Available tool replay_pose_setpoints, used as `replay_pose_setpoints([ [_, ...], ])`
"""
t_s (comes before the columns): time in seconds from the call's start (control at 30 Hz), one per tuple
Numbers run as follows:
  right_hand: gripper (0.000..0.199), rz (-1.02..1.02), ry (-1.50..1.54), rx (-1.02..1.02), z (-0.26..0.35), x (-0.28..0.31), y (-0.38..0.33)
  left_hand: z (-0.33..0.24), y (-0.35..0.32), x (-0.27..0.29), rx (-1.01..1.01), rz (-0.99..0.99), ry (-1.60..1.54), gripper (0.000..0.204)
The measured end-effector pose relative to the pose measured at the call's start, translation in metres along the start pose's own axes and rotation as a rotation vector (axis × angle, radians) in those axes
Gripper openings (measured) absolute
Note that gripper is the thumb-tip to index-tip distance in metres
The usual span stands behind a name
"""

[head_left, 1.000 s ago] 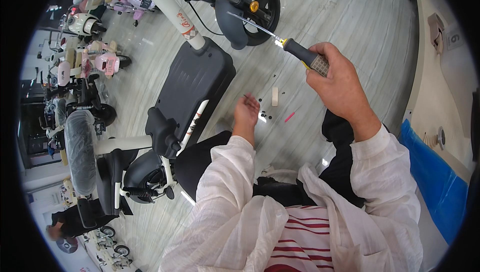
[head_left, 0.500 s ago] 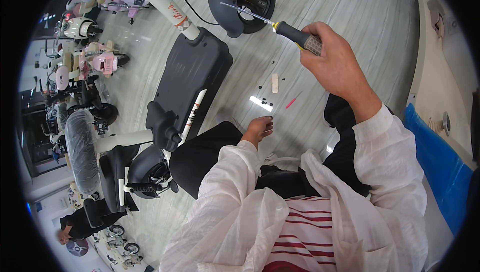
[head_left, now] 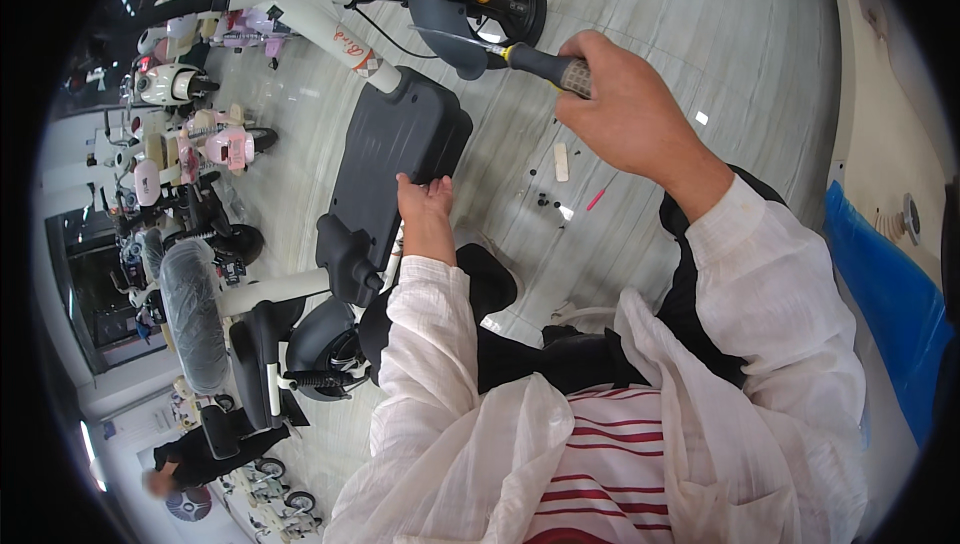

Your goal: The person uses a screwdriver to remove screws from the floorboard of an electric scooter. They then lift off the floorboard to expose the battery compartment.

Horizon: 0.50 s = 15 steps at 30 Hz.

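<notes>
My right hand [head_left: 632, 116] is wrapped round the dark, textured handle of a screwdriver [head_left: 540, 66]. The long thin shaft points left, towards the front wheel [head_left: 510, 4] and dark fender of a white electric scooter [head_left: 300, 19]. Lower and to the left, my left hand [head_left: 426, 206] is at the near side edge of the scooter's black footboard [head_left: 385, 149], thumb and fingers apart. It seems to touch the footboard, and nothing shows in its grip.
Several small black parts [head_left: 543, 200], a whitish block [head_left: 561, 162] and a thin pink stick [head_left: 597, 198] lie on the glossy floor. Blue sheeting [head_left: 885, 304] hangs at the right by a pale panel. Parked scooters [head_left: 230, 144] line the left; a person in black [head_left: 205, 454] is at lower left.
My left hand has gone from above the floor, left and up to the footboard. My right hand has moved a little left and down with the screwdriver. The view has shifted slightly.
</notes>
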State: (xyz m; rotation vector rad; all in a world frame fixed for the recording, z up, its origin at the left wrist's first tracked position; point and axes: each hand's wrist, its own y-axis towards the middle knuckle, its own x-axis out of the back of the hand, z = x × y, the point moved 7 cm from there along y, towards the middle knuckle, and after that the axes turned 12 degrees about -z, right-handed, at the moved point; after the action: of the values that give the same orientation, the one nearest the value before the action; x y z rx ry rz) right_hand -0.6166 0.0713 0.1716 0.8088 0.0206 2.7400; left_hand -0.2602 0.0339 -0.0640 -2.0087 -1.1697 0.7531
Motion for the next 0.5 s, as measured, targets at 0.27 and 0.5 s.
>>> replay_pose_setpoints([
  [0.27,0.034,0.041,-0.018,-0.015,0.003,-0.006,0.002,-0.016,-0.032,-0.006,0.003,-0.224,0.0,0.067],
  [0.5,0.037,0.038,-0.011,-0.015,0.003,-0.014,0.006,-0.025,-0.044,-0.003,0.014,-0.461,0.115,0.058],
])
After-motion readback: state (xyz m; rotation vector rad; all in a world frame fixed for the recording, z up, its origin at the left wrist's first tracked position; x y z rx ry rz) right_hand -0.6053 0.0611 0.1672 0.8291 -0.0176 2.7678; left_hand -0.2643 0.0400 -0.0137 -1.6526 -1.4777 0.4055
